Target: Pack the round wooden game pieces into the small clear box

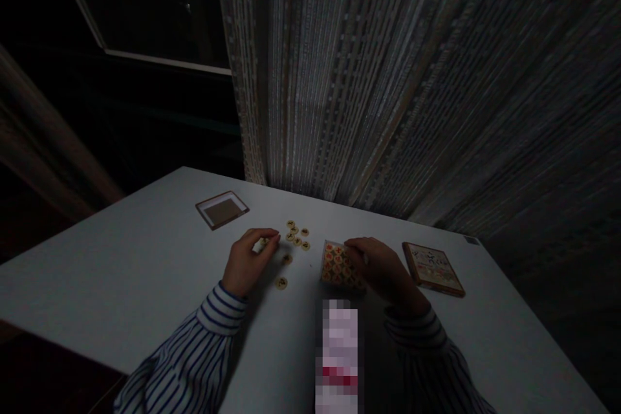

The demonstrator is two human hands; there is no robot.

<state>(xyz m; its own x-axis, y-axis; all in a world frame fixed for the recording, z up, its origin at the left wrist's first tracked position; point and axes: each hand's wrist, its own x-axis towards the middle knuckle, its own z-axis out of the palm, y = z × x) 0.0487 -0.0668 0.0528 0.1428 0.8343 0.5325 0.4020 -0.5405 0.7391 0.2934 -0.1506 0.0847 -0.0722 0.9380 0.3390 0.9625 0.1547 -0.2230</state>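
Several pale round xiangqi pieces (297, 242) with dark characters lie loose on the table. My left hand (246, 260) is closed in a pinch beside them. What its fingertips hold, if anything, is too small to make out. Another piece (263, 242) shows through the gap between its thumb and index finger. A clear box (334, 264) holds rows of pieces with red characters. Over its right side is my right hand (381, 267), fingers bent and pressed together at the box's far edge. The hand hides part of the box and whatever the fingers grip.
On the white table (160, 259), a shallow open tray or lid (222, 209) lies at the far left. A flat box with a printed top (433, 268) is at the right. Beyond the table's back edge hangs a string curtain (310, 77). A pixelated patch covers the front middle.
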